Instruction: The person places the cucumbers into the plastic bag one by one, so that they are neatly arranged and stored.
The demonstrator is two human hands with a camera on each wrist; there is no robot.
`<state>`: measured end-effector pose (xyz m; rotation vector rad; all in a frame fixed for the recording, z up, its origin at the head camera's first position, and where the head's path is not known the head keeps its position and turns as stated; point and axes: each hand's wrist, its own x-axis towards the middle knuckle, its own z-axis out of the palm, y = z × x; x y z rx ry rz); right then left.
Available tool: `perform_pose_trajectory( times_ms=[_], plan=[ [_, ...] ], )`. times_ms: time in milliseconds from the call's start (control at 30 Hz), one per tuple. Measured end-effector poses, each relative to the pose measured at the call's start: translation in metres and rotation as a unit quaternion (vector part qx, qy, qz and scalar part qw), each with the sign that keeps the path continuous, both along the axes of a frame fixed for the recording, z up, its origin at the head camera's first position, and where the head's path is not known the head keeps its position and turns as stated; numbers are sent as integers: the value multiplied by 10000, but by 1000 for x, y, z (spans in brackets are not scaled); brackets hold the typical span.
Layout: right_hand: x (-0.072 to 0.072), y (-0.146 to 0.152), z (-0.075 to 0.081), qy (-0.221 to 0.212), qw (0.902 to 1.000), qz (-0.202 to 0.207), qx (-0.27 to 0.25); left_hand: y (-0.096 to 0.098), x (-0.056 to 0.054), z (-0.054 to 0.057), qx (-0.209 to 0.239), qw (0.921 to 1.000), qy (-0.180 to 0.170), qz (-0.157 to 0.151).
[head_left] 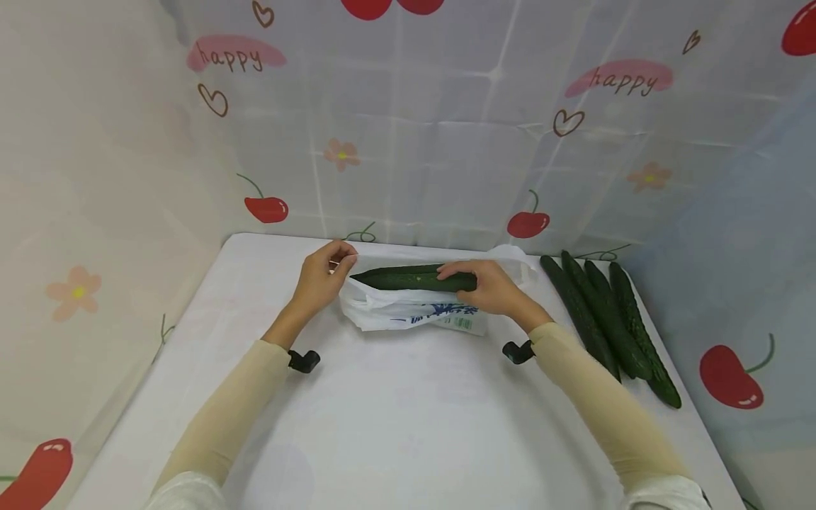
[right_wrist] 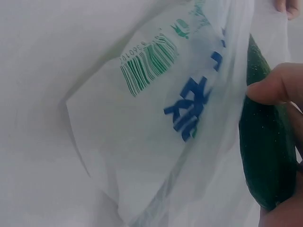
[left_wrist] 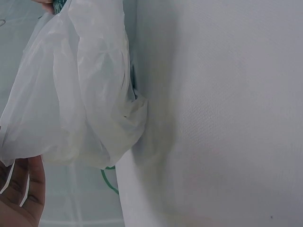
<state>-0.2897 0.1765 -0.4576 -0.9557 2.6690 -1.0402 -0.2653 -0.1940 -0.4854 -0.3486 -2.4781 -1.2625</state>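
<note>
A white plastic bag (head_left: 382,312) with blue print and a green barcode lies toward the back of the table, its mouth spread. My left hand (head_left: 324,275) pinches the bag's rim at its left end; the left wrist view shows the thin plastic (left_wrist: 71,94) hanging from those fingers. With thumb and fingers my right hand (head_left: 487,285) grips a dark green cucumber (head_left: 414,282), which lies lengthwise in the bag's opening. Another cucumber shows just behind it. In the right wrist view the thumb presses the cucumber's (right_wrist: 265,146) side, close beside the printed plastic.
Several more cucumbers (head_left: 602,319) lie side by side at the table's right edge, near the right forearm. The white table (head_left: 408,425) is bordered by a curtain (head_left: 433,156) printed with cherries and hearts. A dark wrist mount (head_left: 304,361) juts from each wrist.
</note>
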Motion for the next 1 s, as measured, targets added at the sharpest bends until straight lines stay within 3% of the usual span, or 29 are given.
perform_pose_trajectory(
  times_ms=[433, 833, 1000],
  plan=[
    [-4, -24, -8, 358, 9986, 300, 242, -3, 0, -1, -44, 10000, 32, 9],
    [-12, -16, -22, 854, 9922, -144, 899, -2, 1, 2, -39, 10000, 34, 15],
    [-16, -10, -27, 919, 9923, -365, 746, -3, 1, 2, -92, 9999, 36, 24]
  ],
)
